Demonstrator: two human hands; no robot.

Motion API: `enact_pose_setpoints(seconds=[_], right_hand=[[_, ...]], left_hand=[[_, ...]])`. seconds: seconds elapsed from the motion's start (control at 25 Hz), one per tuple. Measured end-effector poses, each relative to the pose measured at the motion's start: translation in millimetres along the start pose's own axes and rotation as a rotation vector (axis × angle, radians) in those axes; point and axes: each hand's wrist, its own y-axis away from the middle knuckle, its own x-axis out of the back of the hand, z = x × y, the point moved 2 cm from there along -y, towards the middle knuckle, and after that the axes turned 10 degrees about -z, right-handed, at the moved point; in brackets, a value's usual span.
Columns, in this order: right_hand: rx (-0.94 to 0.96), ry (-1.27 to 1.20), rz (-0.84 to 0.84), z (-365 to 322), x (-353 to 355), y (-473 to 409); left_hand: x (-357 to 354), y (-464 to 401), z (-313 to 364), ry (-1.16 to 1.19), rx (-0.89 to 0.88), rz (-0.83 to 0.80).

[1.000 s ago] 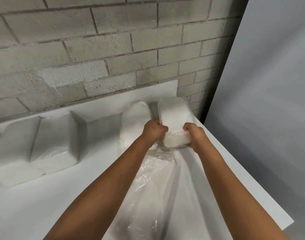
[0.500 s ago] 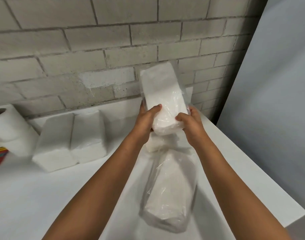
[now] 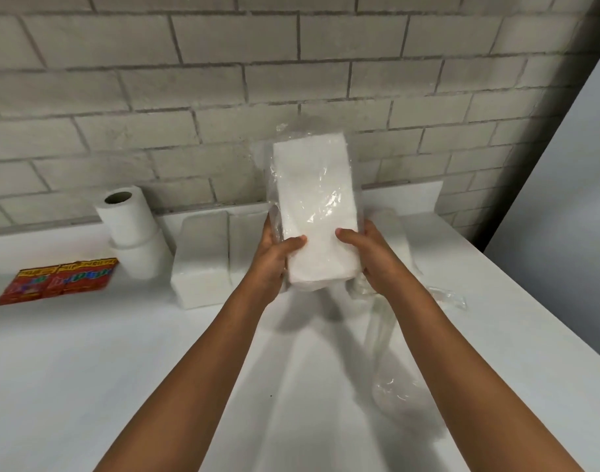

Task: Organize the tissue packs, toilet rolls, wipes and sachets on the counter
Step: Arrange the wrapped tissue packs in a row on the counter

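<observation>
Clear plastic wraps the white tissue pack (image 3: 313, 212), held upright in mid-air at the centre of the frame, above the white tabletop (image 3: 87, 386). The left hand (image 3: 274, 257) takes it from the left and the right hand (image 3: 373, 253) from the right, each grip closed round its lower part with the thumb across the front. Left of the hands, two more tissue packs (image 3: 206, 253) stand side by side by the brick wall (image 3: 223, 80). Further left, two toilet rolls (image 3: 131, 229) are stacked, with red sachets (image 3: 56, 281) lying flat beside them. Loose clear wrapping (image 3: 390, 369) trails at lower right.
</observation>
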Motion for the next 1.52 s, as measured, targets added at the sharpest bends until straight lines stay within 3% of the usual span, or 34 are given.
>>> enact_pose_setpoints(seconds=[0.56,0.8,1.04,1.24,1.4,1.52], right_hand=[[-0.193,-0.019,-0.262,53.3,-77.1,-2.1],[-0.255,-0.044,-0.33,65.1,-87.8,-9.1],[-0.223,-0.049,-0.398,64.4,-88.4,-31.8],[-0.163,-0.098,-0.325,62.3,-84.6,-46.1],[-0.228,-0.214,-0.19,54.2,-72.6,-58.3],[-0.273,-0.155,-0.107,52.4,-60.1,-69.7]], left_hand=[[85.2,28.1,45.5,-0.108,0.037,-0.01],[105.3,19.2,52.6,-0.117,0.038,0.103],[111.4,5.2,56.6,0.024,0.068,0.258],[115.7,-6.7,61.9,-0.096,0.108,0.213],[128.2,6.6,60.8,-0.186,0.147,0.404],[128.3,18.3,52.4,-0.217,0.138,0.383]])
